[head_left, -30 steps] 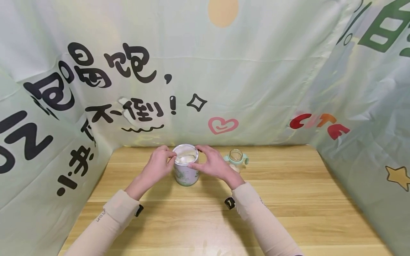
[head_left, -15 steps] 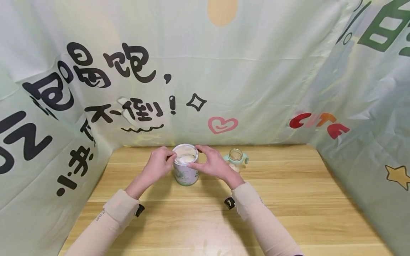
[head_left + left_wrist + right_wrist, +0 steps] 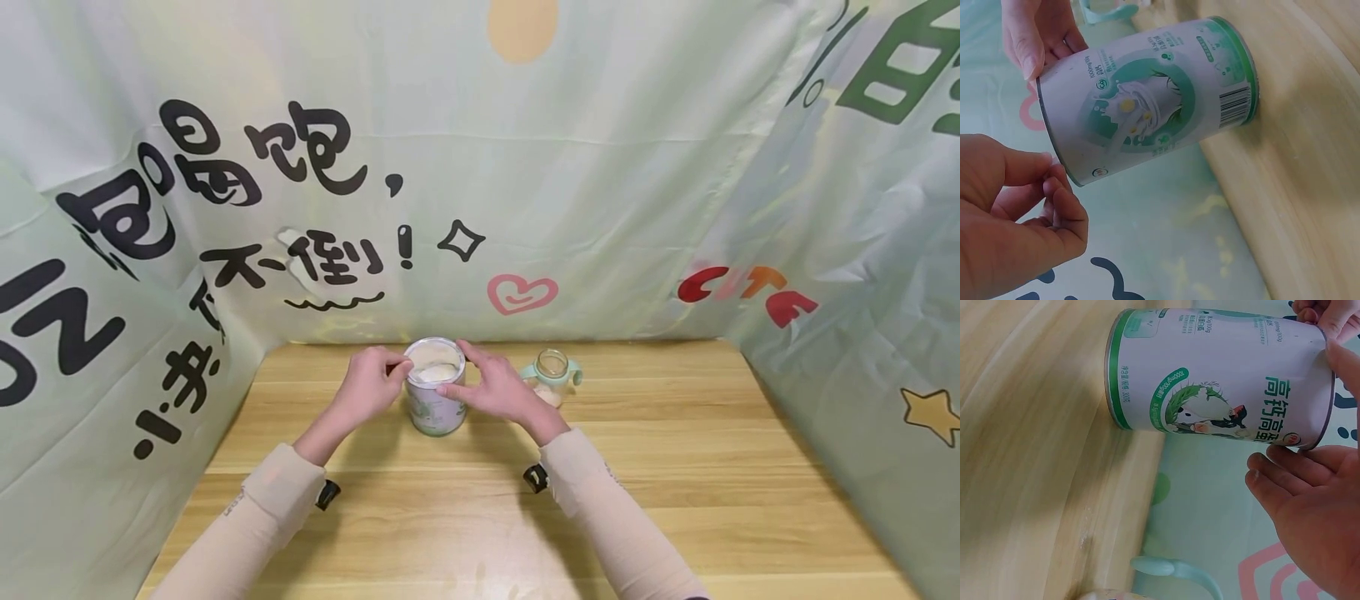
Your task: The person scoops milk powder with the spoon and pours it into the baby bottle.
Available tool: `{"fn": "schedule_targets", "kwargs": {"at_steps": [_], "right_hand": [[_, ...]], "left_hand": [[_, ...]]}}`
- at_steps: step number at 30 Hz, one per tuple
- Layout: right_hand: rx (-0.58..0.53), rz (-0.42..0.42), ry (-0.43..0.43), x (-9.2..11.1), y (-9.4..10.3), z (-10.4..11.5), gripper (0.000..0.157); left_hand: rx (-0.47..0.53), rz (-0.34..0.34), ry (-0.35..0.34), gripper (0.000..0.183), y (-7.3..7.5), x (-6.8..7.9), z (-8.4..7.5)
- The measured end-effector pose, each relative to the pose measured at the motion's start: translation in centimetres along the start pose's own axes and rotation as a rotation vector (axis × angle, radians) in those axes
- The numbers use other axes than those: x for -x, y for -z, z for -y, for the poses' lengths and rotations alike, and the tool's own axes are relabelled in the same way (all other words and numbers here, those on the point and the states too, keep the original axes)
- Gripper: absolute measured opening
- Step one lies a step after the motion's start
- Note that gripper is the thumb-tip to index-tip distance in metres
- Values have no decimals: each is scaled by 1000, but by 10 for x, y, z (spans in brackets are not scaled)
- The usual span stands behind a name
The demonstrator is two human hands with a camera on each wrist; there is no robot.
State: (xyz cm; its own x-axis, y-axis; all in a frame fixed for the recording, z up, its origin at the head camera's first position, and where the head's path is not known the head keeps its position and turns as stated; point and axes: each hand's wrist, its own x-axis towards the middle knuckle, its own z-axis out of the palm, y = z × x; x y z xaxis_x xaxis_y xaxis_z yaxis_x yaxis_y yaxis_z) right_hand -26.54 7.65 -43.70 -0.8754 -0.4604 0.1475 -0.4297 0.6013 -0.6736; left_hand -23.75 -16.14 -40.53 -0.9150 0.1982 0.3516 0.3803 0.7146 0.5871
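A white-and-green milk powder can [image 3: 437, 408] stands upright on the table [image 3: 450, 517], its top uncovered and pale powder [image 3: 433, 372] visible inside. At the left rim my left hand [image 3: 367, 385] pinches thumb against forefinger, the other fingers curled; I cannot tell what lies between the tips. My right hand [image 3: 495, 385] holds the can's right side at the top, thumb at the front rim and fingers round behind. In the right wrist view several of those fingers [image 3: 1285, 472] rest along the can's wall. The can's label, with a cow and a barcode, shows in the wrist views.
A baby bottle [image 3: 552, 363] with mint-green handles stands uncapped just right of the can, partly behind my right forearm, pale stuff at its bottom. A printed cloth [image 3: 600, 208] hangs behind the table and at both sides. A small black device sits under each sleeve cuff.
The pale patch inside the can has altered shape slightly since a second ago. Both hands keep nearly the same places at the rim; the left has dipped very slightly. Can and bottle stand where they were.
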Motion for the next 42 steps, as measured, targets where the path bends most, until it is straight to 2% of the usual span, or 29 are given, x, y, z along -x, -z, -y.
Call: {"fn": "schedule_targets", "kwargs": {"at_steps": [5, 18, 22, 31, 34, 37, 39, 42], "right_hand": [[1, 0, -1, 0, 0, 1, 97], [0, 2, -9, -1, -1, -1, 97], [0, 4, -12, -1, -1, -1, 98], [-7, -4, -15, 0, -1, 0, 97], [-9, -5, -22, 0, -1, 0, 96], [-10, -5, -25, 0, -1, 0, 96], [-11, -4, -25, 0, -1, 0, 95], [-10, -3, -23, 0, -1, 0, 95]], "left_hand": [[31, -4, 27, 13, 0, 0, 0], [62, 39, 89, 15, 2, -2, 1], [65, -2, 110, 17, 2, -2, 3], [105, -154, 145, 19, 5, -3, 2], [135, -183, 183, 19, 6, -3, 3], [203, -184, 258, 20, 8, -4, 4], [273, -175, 328, 21, 8, -5, 6], [440, -149, 455, 25, 9, -7, 10]]}}
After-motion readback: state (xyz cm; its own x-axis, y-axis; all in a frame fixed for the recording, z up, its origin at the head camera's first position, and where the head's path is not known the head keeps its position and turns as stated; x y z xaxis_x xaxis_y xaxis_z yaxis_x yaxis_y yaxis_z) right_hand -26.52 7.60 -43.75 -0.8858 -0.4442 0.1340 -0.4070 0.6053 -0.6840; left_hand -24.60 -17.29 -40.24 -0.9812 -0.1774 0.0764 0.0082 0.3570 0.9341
